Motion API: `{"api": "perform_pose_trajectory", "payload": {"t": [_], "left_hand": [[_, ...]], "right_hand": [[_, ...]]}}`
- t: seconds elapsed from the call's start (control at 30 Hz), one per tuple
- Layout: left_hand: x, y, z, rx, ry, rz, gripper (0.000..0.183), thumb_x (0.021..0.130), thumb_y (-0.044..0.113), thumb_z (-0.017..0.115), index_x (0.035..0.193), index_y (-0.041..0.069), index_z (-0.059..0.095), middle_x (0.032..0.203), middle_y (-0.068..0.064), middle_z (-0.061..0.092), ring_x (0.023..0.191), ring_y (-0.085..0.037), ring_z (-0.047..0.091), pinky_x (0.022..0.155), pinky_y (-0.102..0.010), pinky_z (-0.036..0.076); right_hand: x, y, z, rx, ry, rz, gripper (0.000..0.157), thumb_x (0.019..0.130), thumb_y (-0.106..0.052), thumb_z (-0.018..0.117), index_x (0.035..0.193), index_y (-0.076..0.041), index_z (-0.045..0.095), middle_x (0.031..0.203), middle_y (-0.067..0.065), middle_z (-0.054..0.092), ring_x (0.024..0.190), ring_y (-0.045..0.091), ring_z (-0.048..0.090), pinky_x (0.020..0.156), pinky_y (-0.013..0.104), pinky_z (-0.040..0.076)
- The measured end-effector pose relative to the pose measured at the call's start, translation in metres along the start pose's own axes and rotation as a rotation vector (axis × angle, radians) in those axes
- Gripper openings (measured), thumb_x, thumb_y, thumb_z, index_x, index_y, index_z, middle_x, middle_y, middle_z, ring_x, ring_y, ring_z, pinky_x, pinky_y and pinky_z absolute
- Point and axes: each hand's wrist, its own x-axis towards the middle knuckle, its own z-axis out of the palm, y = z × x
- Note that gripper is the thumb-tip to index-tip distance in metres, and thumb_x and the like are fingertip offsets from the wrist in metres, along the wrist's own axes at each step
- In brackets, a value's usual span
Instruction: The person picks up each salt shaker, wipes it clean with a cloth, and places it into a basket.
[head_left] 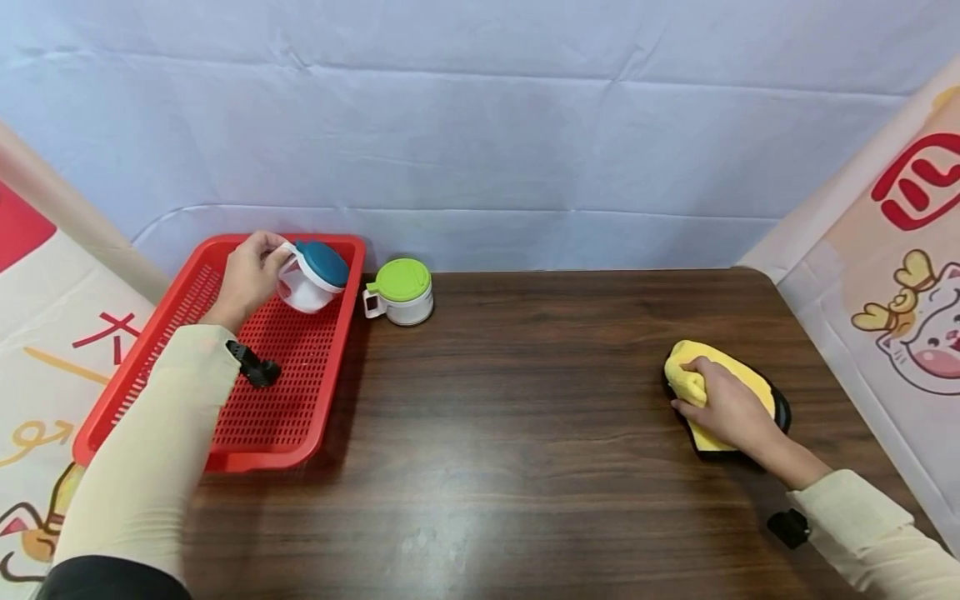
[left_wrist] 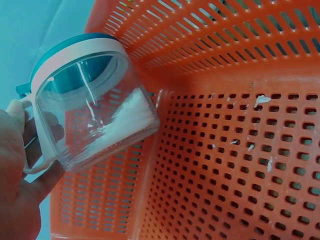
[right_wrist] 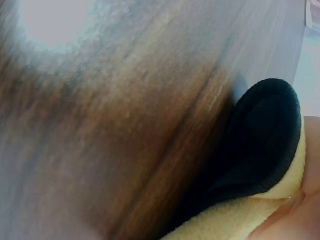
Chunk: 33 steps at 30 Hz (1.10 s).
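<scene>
My left hand (head_left: 251, 273) holds a clear seasoning jar with a blue lid (head_left: 309, 287) by its white handle, over the far end of a red plastic basket (head_left: 318, 429). In the left wrist view the jar (left_wrist: 100, 107) is tilted, and white powder lies slanted along its inside. On the right of the table, my right hand (head_left: 731, 408) grips a yellow cloth with a black edge (head_left: 750, 387), bunched up under the fingers. The cloth's black underside (right_wrist: 265, 135) curls up in the right wrist view.
A second seasoning jar with a green lid (head_left: 405, 292) stands on the dark wood table (head_left: 525, 417), just right of the basket. White crumbs (left_wrist: 262, 100) dot the basket floor. A pale cloth wall (head_left: 480, 150) closes off the back, with printed sheets at both sides.
</scene>
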Motion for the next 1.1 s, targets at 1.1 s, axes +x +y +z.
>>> {"api": "perform_pose_trajectory", "payload": {"t": [1.1], "left_hand": [[-0.011,-0.052,-0.015,-0.1,-0.184,-0.171,0.046,0.112,0.033,0.032,0.136,-0.004,0.041,0.138,-0.029,0.049,0.119,-0.037,0.048,0.09,-0.037,0.04]], "right_hand": [[-0.002,0.0,0.001,0.008,0.029,-0.004,0.06,0.086,-0.014,0.079,0.129,0.016,0.049,0.123,0.041,0.055,0.109,0.054,0.056,0.085,0.063,0.048]]}}
